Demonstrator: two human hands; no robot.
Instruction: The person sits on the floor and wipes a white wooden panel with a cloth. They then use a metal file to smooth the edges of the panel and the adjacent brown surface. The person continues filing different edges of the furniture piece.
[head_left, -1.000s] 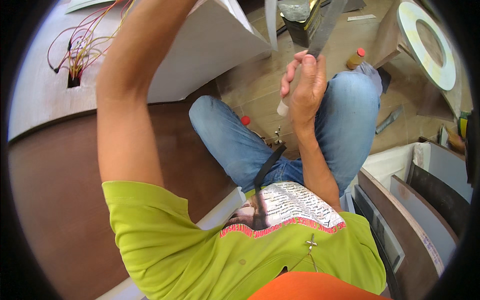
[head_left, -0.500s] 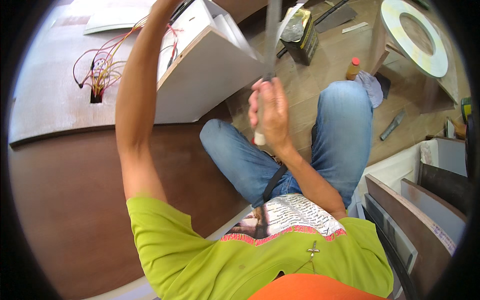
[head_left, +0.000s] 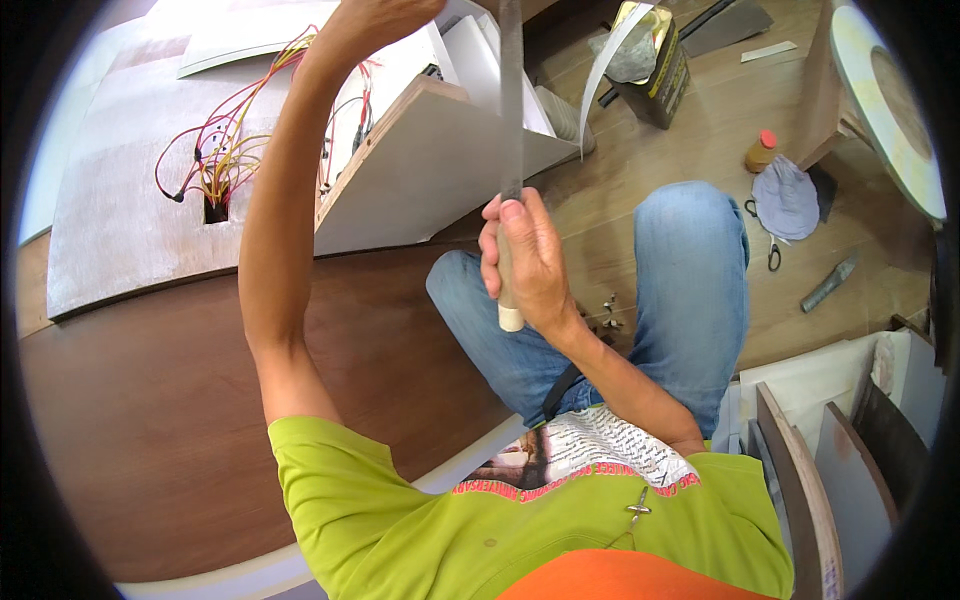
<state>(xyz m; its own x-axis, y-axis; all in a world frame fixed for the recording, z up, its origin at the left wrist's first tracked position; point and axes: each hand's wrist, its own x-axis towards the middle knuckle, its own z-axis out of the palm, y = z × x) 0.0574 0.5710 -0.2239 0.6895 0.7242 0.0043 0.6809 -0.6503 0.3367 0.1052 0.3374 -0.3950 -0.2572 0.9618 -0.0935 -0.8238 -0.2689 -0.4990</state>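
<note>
My right hand (head_left: 532, 258) is wrapped round the pale wooden handle (head_left: 511, 317) of a long flat metal file (head_left: 512, 110), its thumb lying along the handle. The file's blade points away from me, in front of the white side panel (head_left: 425, 150) of a wooden box, and runs out of view at the top edge. My left arm stretches up over the box. Only part of my left hand (head_left: 385, 14) shows at the top edge, its fingers cut off from sight. A thin white strip (head_left: 603, 70) curves down right of the blade.
Red and yellow wires (head_left: 225, 150) come out of a square hole at left. An open black can (head_left: 660, 95), an orange-capped bottle (head_left: 761, 150), scissors (head_left: 774, 255), a cloth (head_left: 786, 200) and a large roll of pale banding (head_left: 865, 75) are at right. Boards (head_left: 800, 480) lean lower right.
The whole view has shifted, and part of my left hand now shows at the top. My right hand with the file sits slightly lower. The scissors by the cloth have come into sight.
</note>
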